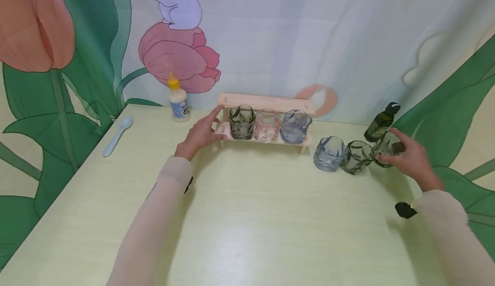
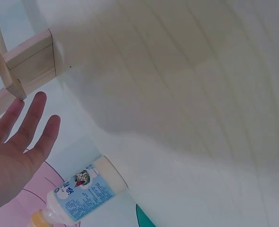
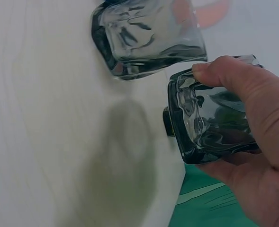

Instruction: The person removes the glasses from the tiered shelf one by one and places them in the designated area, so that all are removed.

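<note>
My left hand (image 1: 199,135) is at the left end of a small two-step wooden rack (image 1: 267,102), touching it with fingers spread and fairly straight. On the rack's lower step stand a dark grey-green glass (image 1: 242,125), a pink glass (image 1: 267,127) and a blue glass (image 1: 294,128) in a row. Off to the right, my right hand (image 1: 415,159) grips another green glass (image 3: 210,118) between thumb and fingers; whether its base touches the table I cannot tell. Beside it stand a second green glass (image 1: 356,159) and a second blue glass (image 1: 330,155).
A dark green bottle (image 1: 380,123) with a black cap stands behind the held glass. At the back left is a bottle (image 1: 179,104) with a yellow nozzle. A pale blue spoon (image 1: 117,136) lies near the table's left edge. A printed curtain (image 1: 251,41) hangs behind the table.
</note>
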`<state>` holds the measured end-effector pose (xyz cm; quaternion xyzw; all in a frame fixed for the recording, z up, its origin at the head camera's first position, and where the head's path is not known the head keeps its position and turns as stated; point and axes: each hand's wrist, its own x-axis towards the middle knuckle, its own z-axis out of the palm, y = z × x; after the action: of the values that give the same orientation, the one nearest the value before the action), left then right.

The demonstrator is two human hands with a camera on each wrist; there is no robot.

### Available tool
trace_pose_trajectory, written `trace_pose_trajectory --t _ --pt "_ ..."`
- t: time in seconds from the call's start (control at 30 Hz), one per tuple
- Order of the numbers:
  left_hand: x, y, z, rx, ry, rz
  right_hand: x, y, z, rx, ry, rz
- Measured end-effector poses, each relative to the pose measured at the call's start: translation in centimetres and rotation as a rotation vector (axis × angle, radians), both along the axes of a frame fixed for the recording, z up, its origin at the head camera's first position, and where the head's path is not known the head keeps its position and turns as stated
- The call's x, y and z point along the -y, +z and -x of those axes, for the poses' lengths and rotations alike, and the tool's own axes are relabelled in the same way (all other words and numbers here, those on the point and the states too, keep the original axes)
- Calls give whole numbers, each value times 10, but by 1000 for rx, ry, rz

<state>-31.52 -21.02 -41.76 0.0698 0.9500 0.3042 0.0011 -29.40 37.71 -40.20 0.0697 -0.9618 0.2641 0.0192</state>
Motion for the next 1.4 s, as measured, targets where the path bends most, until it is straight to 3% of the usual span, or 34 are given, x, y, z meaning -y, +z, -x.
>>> trace_pose_trajectory --t 0.43,0.83,1.4 --pt "-1 3 2 1 7 5 -4 -20 1 -13 11 11" --pt "-1 -1 1 12 0 1 -2 -35 2 1 11 34" --pt "0 0 0 17 7 -8 1 -43 2 -39 28 80"
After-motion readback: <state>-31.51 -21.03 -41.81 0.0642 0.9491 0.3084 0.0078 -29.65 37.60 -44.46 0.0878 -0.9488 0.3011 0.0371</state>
